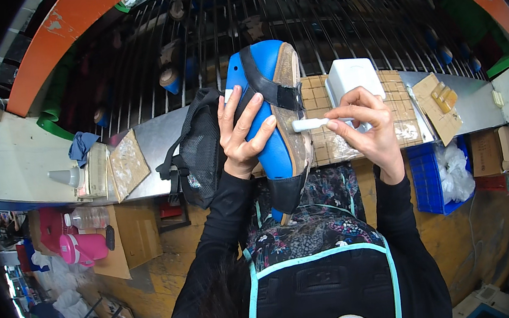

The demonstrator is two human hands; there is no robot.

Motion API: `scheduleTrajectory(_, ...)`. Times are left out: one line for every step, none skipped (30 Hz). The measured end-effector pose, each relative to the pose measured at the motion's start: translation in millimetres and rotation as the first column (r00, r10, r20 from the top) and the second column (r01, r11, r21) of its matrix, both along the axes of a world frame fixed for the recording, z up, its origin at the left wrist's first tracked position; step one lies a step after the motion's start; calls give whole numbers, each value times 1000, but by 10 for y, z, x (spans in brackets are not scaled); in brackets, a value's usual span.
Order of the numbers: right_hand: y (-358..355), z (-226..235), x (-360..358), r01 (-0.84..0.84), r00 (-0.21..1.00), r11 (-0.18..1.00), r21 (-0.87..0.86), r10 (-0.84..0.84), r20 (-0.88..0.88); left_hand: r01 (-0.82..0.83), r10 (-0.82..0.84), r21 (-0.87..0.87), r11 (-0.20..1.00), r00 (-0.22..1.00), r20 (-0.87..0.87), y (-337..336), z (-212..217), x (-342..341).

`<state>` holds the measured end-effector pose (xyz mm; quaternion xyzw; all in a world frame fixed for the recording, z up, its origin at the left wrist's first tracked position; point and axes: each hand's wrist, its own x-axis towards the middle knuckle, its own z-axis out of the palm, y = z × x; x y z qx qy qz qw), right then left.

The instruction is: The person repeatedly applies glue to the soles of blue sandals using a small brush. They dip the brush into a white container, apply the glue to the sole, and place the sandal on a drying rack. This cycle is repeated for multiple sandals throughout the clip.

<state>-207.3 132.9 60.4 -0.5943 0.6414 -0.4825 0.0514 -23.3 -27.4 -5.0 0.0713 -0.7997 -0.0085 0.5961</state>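
Observation:
A blue shoe last (272, 144) stands tilted upright in front of me, with a sandal's black straps (260, 80) and brownish footbed (286, 67) fitted to it. My left hand (242, 132) grips its left side, fingers spread over the blue surface. Between the thumb and fingers of my right hand (368, 122) is a small white brush (309, 124), its tip touching or very close to the footbed's side. Behind that hand, a white plastic container (354, 78) sits on a taped cardboard mat (398, 89); the hand hides its lower part.
A black mesh bag (200, 159) lies left of the last. Beyond the bench, metal rods (216, 44) form a rack or conveyor, with other lasts (170, 79) among them. Cardboard with yellowish blocks (444, 98) is at right. A blue crate (425, 177) stands below the bench.

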Motion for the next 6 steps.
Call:
scheduleTrajectory(11, -18, 11, -10, 999, 1000, 4, 10, 48, -2, 2, 0, 1000, 1000, -6, -7, 8, -5)
scheduleTrajectory(22, -39, 19, -18, 995, 1000, 13, 17, 96, -4, 4, 1, 1000, 1000, -11, -14, 13, -10)
scheduleTrajectory(31, -63, 24, -33, 992, 999, 2, 32, 126, -8, 8, 3, 1000, 1000, -27, -18, 16, -20)
scheduleTrajectory(39, -90, 31, -45, 987, 999, -3, 45, 154, -10, 11, 5, 1000, 999, -41, -18, 18, -36)
scheduleTrajectory(43, -121, 34, -56, 981, 998, -3, 55, 183, -12, 13, 10, 1000, 998, -57, -23, 21, -45)
scheduleTrajectory(39, -156, 37, -62, 981, 998, -33, 67, 181, -12, 13, 6, 1000, 998, -59, -32, 27, -45)
